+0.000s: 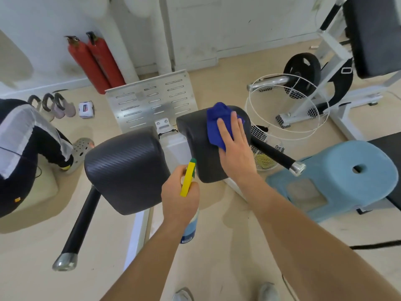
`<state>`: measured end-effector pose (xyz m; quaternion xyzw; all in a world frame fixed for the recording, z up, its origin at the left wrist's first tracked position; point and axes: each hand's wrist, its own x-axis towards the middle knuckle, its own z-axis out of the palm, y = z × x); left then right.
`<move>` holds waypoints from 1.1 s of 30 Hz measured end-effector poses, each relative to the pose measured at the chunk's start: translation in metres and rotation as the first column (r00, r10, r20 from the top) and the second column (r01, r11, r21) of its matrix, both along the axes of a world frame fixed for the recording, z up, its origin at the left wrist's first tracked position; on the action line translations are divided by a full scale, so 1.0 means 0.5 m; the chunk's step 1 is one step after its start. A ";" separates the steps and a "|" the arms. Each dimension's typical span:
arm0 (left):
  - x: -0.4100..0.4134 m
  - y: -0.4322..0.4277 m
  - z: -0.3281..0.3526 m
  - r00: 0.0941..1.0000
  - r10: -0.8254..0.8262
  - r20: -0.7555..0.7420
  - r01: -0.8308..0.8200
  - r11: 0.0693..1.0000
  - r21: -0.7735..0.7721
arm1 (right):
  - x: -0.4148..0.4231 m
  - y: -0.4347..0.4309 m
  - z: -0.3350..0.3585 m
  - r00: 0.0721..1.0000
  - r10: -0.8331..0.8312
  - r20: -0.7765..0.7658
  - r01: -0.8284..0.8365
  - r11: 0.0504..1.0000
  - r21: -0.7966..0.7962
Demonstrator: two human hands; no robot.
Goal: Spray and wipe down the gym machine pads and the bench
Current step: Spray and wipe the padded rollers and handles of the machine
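A person cleans a leg machine in a small gym, standing at the near end of the machine and facing its slotted metal footplate (152,103). Two black, ribbed pads sit just on the near side of the footplate. On the right pad (193,148), the person's right hand (235,148) lies flat with straight, spread fingers, pressing a crumpled blue cloth (217,122) against the pad's top and outer side. The left hand (179,198) is wrapped round the neck of a spray bottle (188,181), nearer the person than the footplate and in the gap between the two pads. The bottle's yellow trigger head and green nozzle point toward the right pad. Whether a finger is on the trigger cannot be told. The left pad (125,168) has nothing lying on it. A black handle with a chrome cap sticks out from the outer side of each pad.

Beyond the footplate and to its left, two red fire extinguishers (93,61) lean against the white wall. To its right are a white wire basket (286,105) and, farther off, a black weight plate (301,70) on a white frame. A pale blue plastic stool (347,177) lies tipped on the floor right of the footplate and nearer the camera. A second person (21,148) in dark clothes sits to the footplate's left.
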<state>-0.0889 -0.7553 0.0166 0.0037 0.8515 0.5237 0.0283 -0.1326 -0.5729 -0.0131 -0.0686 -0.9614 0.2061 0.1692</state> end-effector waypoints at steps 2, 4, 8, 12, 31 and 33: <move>0.000 0.006 -0.012 1.000 0.010 -0.009 -0.010 1.000 -0.011 | 0.019 -0.005 -0.047 0.999 -0.040 0.007 0.040 0.999 -0.021; 0.003 0.011 -0.024 1.000 0.024 -0.017 -0.025 0.999 -0.024 | 0.047 0.000 -0.084 0.999 -0.037 -0.021 0.038 0.998 0.041; 0.020 0.033 -0.043 0.998 0.069 -0.004 -0.069 0.998 0.000 | 0.140 0.051 -0.177 0.996 0.041 0.084 -0.054 0.987 0.154; 0.043 0.067 -0.049 0.993 0.113 0.033 -0.113 0.994 0.006 | 0.175 0.098 -0.174 0.989 0.069 0.128 -0.084 0.990 0.113; 0.017 0.105 -0.064 0.979 0.192 0.063 -0.192 0.981 -0.008 | 0.064 0.114 -0.105 0.984 0.159 -0.078 -0.138 0.965 0.223; 0.016 0.090 -0.063 0.981 0.183 0.068 -0.183 0.983 -0.008 | 0.088 0.104 -0.128 0.989 0.131 -0.068 -0.114 0.969 0.221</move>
